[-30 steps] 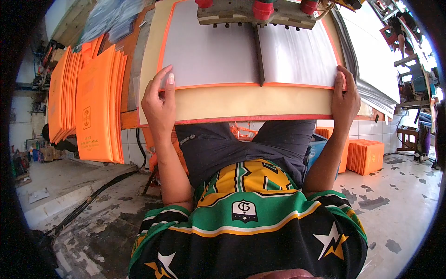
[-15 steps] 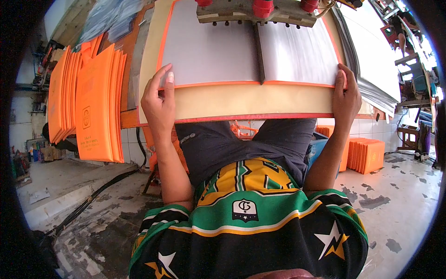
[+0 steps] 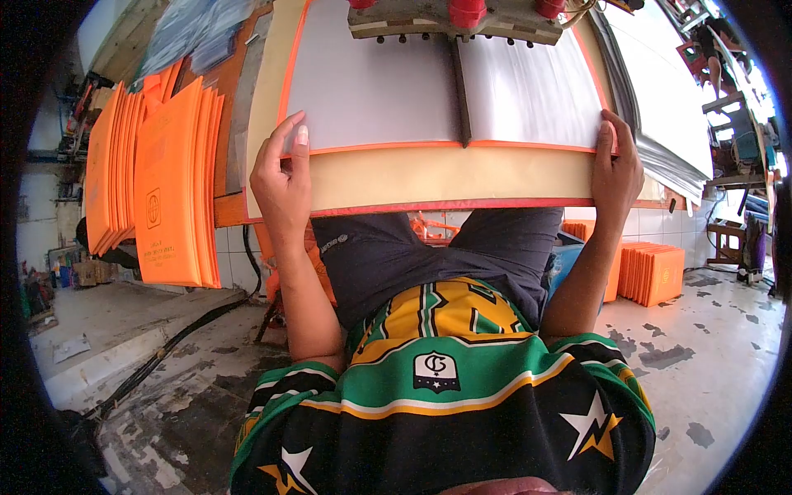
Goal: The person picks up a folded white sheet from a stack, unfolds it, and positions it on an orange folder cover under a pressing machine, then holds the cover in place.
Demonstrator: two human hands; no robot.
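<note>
An opened orange-edged cover with clear plastic sheets [image 3: 375, 99] lies flat on a cream board [image 3: 450, 179]. A dark strip [image 3: 460, 91] runs down its middle. At the cover's lower left corner, my left hand [image 3: 283, 169] has thumb and forefinger on the edge, the other fingers curled. My right hand [image 3: 617, 165] is at the lower right corner, its fingers closed around the cover's edge. Above the far part of the sheets is a metal bar with red fittings [image 3: 454, 25].
Stacks of orange folders [image 3: 177, 181] stand at the left, beside clear plastic sheets [image 3: 186, 41]. White sheets [image 3: 668, 107] are piled on the right. More orange folders [image 3: 652, 274] stand low at the right, and a black cable [image 3: 173, 342] crosses the floor.
Both hands keep their places at the cover's corners. The cover and right hand show only a very slight shift in view.
</note>
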